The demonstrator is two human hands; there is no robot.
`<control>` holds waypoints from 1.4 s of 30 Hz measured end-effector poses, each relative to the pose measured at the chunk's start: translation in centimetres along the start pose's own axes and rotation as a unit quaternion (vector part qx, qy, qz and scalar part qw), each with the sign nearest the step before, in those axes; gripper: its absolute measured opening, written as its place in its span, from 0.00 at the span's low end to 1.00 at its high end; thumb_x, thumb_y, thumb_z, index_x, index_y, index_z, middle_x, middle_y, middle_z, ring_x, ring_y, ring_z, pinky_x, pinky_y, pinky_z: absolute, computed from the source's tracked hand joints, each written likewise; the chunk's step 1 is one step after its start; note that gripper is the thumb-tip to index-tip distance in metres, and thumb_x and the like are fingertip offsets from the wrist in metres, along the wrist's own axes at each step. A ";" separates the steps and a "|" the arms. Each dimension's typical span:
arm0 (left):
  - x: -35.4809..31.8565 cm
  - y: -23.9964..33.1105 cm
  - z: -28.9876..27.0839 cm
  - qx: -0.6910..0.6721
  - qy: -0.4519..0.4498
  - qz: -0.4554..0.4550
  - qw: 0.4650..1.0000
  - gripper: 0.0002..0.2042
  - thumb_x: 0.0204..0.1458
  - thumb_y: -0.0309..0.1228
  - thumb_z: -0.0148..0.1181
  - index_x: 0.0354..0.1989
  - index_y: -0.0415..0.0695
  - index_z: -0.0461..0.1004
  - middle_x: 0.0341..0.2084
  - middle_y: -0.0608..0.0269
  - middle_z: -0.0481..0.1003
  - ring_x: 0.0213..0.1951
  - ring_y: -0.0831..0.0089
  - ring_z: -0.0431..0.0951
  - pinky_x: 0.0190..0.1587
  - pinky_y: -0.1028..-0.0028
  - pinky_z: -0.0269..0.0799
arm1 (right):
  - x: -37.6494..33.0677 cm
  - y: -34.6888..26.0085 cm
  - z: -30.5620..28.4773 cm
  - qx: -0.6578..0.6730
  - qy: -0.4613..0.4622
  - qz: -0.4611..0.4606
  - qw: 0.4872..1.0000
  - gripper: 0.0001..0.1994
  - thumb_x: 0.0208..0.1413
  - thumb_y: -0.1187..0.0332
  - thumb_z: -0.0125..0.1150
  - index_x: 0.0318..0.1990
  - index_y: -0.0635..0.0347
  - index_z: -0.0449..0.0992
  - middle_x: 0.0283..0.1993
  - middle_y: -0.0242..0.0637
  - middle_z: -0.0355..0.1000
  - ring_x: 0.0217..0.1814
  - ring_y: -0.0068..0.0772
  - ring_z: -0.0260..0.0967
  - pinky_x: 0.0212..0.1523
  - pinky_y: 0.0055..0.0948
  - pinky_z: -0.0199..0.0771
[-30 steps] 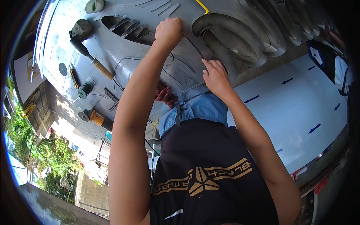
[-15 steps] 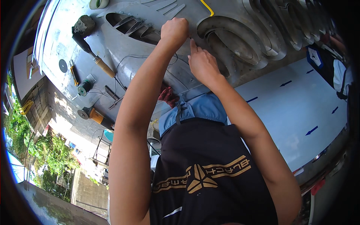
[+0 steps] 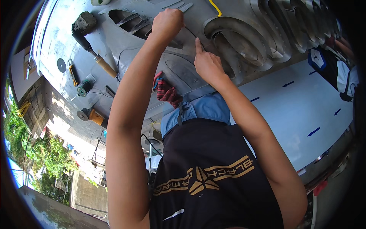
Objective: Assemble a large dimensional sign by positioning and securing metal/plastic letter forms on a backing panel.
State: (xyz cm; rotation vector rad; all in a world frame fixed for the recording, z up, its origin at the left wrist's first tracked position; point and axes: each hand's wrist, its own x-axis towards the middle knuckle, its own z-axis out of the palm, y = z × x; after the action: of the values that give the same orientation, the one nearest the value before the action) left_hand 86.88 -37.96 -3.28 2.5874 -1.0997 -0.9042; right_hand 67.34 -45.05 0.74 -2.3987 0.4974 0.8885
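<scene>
My left hand is closed in a fist over the grey metal sheet. A thin dark wire runs from it toward my right hand. The right index finger points forward along the wire while the other fingers curl in; its exact grip is partly hidden. To the left of the left hand lies a leaf-shaped hollow metal form with inner strips. Right of my right hand stands a curved hollow metal letter. A red and black glove rests on the sheet nearer to me.
At left lie a wooden-handled soldering iron, a stone block, a dark disc, a utility knife, a wire spool and an angle grinder. A yellow bent rod lies far ahead. A white board with blue arrows is at right.
My left hand has moved away and to the left, widening the gap between the hands. More of the thin wire and the glove now shows. The right hand has barely moved.
</scene>
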 end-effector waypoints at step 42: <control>2.9 -1.6 -4.3 0.098 -0.056 0.052 0.992 0.09 0.47 0.35 0.65 0.29 0.43 0.83 0.28 0.46 0.80 0.34 0.50 0.82 0.38 0.56 0.78 | 0.1 -0.1 0.9 -0.008 -0.010 -0.010 1.000 0.37 0.62 0.65 0.53 0.73 0.74 0.44 0.31 0.54 0.78 0.34 0.54 0.79 0.38 0.46 0.79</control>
State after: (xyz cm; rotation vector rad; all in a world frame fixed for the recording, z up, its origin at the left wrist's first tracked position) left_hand 92.01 -39.16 -1.79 2.6285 -1.4058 -0.9730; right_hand 67.00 -44.44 0.17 -2.4027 0.4589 0.9109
